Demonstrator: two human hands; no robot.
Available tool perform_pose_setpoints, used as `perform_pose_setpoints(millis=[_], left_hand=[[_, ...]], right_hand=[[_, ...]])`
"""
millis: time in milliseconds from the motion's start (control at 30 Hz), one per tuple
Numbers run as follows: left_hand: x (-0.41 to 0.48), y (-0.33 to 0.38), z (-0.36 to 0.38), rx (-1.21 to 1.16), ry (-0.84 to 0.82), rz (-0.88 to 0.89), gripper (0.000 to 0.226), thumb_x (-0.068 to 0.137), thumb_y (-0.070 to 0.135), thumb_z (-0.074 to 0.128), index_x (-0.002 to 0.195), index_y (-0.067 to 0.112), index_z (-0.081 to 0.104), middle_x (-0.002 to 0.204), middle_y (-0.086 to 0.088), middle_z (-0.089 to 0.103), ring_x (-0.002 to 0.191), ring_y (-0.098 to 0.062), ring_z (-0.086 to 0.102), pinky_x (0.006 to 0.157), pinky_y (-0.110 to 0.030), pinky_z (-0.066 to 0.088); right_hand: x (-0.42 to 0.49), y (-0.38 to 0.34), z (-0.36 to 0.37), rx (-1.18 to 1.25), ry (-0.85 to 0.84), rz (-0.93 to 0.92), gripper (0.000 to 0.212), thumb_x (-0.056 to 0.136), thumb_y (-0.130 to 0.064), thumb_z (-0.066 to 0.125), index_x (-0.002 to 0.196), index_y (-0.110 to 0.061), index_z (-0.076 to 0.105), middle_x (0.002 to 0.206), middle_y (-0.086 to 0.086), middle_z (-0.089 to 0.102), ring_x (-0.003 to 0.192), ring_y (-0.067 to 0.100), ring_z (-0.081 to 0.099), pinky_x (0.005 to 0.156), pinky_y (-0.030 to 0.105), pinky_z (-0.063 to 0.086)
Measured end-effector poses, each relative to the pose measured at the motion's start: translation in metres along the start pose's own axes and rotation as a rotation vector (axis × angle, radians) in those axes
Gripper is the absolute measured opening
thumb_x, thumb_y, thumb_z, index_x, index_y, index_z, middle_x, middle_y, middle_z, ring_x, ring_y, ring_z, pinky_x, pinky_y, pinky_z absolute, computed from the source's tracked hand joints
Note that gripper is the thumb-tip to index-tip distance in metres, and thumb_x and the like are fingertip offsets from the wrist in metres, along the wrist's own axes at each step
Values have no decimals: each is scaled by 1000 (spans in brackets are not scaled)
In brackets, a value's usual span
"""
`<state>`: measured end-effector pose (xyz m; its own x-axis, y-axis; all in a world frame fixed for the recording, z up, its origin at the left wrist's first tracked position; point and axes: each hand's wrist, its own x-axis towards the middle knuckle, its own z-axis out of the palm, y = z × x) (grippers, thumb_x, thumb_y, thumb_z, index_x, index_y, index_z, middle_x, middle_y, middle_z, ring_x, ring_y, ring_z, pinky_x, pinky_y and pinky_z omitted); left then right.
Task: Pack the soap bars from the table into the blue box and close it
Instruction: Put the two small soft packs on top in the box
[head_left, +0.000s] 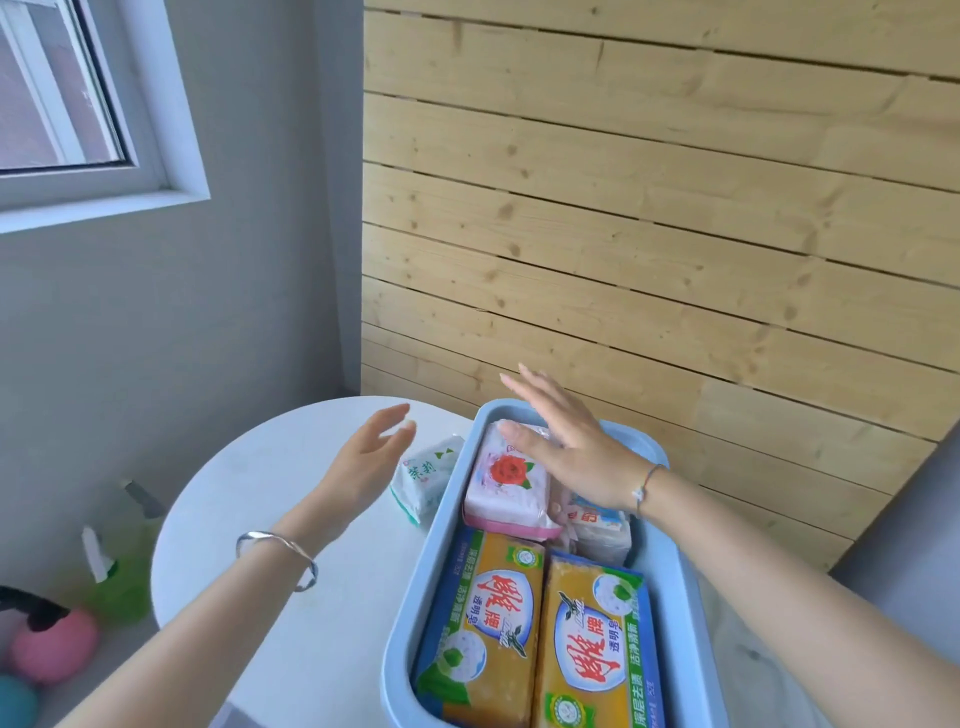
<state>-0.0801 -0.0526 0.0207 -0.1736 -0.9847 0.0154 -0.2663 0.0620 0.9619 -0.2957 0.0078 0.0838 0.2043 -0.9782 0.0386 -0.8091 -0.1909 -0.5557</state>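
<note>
Soap bars mostly sit in the box (405, 634) already. Nearest me, two yellow bars (483, 639) lie flat side by side across its near half. Beyond them, at twelve o'clock, a pink bar (506, 483) with a rose on its wrapper rests on top. At its three o'clock a white-and-blue bar (597, 525) is tucked lower down, partly hidden by the right wrist.

The right hand (571, 447) is spread flat over the far end of the box, fingers straight, grasping nothing. Whether the palm touches the pink bar I cannot tell.

One green-and-white bar (428, 480) lies outside on the round white surface (260, 493), leaning against the box wall at about ten o'clock. The left hand (371, 457) hovers just at that bar's nine o'clock, fingers loose and released, holding nothing.

By my reckoning the packing is nearly done. That last bar must go in, probably into the far end, and then the box must be closed. I cannot make out a lid anywhere. A wood-slat wall (623, 208) stands behind.
</note>
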Motion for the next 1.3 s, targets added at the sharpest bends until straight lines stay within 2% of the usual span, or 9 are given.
perform_pose_setpoints(millis=[133, 267, 500, 633, 833, 967, 1133, 1233, 1300], left_hand=[[28, -35, -2, 157, 17, -48, 40, 94, 30, 50, 133, 20, 47, 139, -1, 48, 123, -19, 47, 90, -24, 33], [42, -63, 2, 366, -64, -14, 53, 88, 38, 57, 136, 22, 43, 143, -1, 44, 131, -17, 39, 95, -21, 28], [58, -79, 22, 731, -171, 81, 85, 60, 63, 58, 134, 24, 41, 123, 5, 55, 115, -19, 43, 92, -30, 37], [65, -78, 33, 760, -89, 140, 59, 63, 48, 61, 114, 21, 53, 101, 5, 61, 98, -20, 51, 71, -27, 39], [54, -65, 21, 600, 37, 113, 47, 61, 51, 70, 93, 20, 57, 81, 5, 61, 82, -19, 55, 66, -31, 48], [33, -36, 6, 432, 126, 130, 45, 60, 53, 71, 93, 24, 57, 80, 6, 64, 77, -17, 59, 59, -29, 49], [3, 17, -10, 325, 197, 204, 48, 56, 55, 71, 94, 30, 56, 83, 11, 64, 74, -10, 61, 52, -25, 46], [-15, 53, -7, 299, 215, 281, 48, 57, 55, 73, 94, 29, 56, 84, 11, 63, 79, -12, 60, 54, -26, 46], [-26, 74, 3, 299, 204, 354, 47, 58, 52, 74, 94, 28, 56, 83, 10, 63, 80, -12, 59, 58, -31, 51]], right_hand=[[32, -11, 18, -125, -45, -17, 60, 93, -56, 31, 148, -35, 21, 161, -10, 1, 147, 6, -9, 117, 31, -7], [42, -8, 35, -335, -48, -57, 57, 93, -60, 26, 144, -36, 31, 160, -12, 11, 147, 6, -1, 119, 33, -8], [41, -10, 38, -365, -7, -68, 48, 93, -57, 28, 134, -38, 42, 156, -16, 20, 146, 4, 3, 120, 32, -4], [41, -11, 41, -428, 23, -85, 46, 95, -54, 25, 134, -36, 42, 156, -15, 21, 146, 6, 4, 120, 33, -3], [39, -13, 44, -455, 50, -106, 44, 97, -50, 25, 132, -33, 45, 155, -12, 26, 146, 7, 9, 119, 34, 0], [40, -14, 39, -278, 44, -94, 42, 97, -47, 32, 132, -30, 48, 153, -12, 30, 145, 5, 15, 119, 30, 3], [34, -23, 20, 329, 260, 14, 35, 93, -39, 48, 127, -28, 50, 136, -15, 47, 131, 0, 38, 105, 18, 28], [30, -34, 1, 585, 329, 106, 40, 90, -37, 55, 127, -22, 49, 129, -5, 55, 120, 9, 53, 105, 28, 40], [24, -42, -12, 708, 310, 164, 40, 88, -37, 59, 123, -19, 52, 120, 5, 63, 102, 15, 62, 94, 38, 52]])
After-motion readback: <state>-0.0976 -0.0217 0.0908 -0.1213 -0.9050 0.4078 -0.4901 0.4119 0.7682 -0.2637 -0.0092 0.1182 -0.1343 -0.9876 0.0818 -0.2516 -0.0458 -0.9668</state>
